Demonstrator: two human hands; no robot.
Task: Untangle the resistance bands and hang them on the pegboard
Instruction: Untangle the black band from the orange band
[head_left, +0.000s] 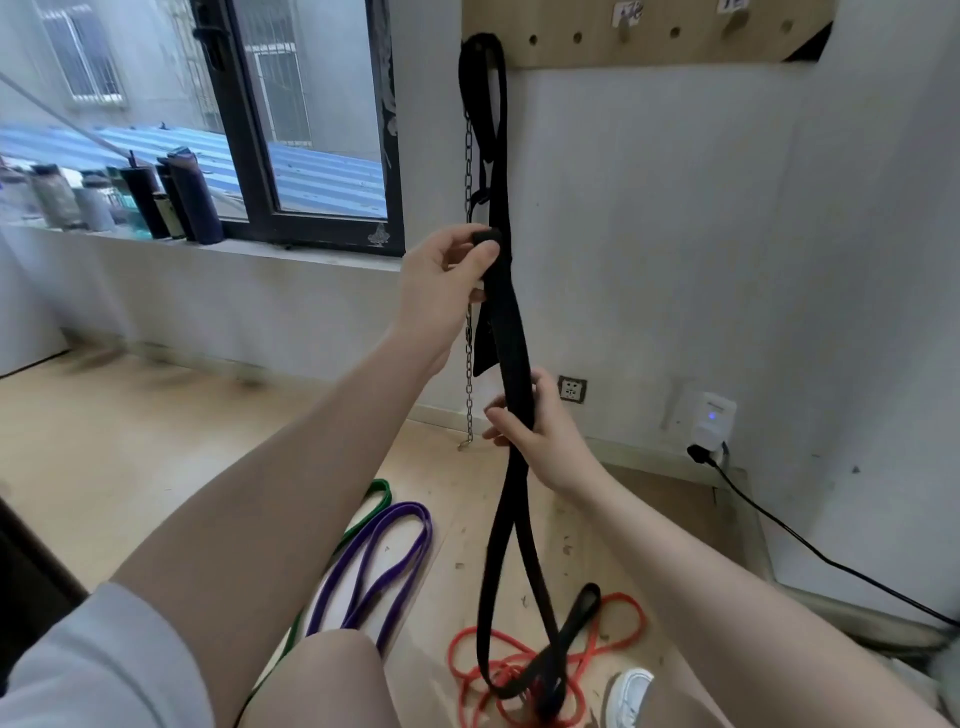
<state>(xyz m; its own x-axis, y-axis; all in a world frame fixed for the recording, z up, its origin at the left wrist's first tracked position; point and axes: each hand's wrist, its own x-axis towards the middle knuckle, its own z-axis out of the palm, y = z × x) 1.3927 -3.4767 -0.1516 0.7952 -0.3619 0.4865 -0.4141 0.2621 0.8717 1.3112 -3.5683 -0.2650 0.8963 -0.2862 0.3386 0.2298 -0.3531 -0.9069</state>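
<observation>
A long black resistance band (500, 156) hangs from the left edge of the wooden pegboard (649, 36) and reaches down to the floor. My left hand (441, 280) pinches a fold of it at mid-height. Lower down, my right hand (540, 436) is closed around both strands. The band's bottom loop (519, 686) lies across a tangled red band (613, 639) on the floor. A purple band (395, 551) and a green band (382, 493) lie to the left of it.
A metal chain (469, 395) hangs beside the black band. Several bottles (171, 197) line the window sill at left. A wall socket (572, 388), a white plug-in device (716, 418) and its black cable (810, 545) are at right. My white shoe (628, 696) is by the red band.
</observation>
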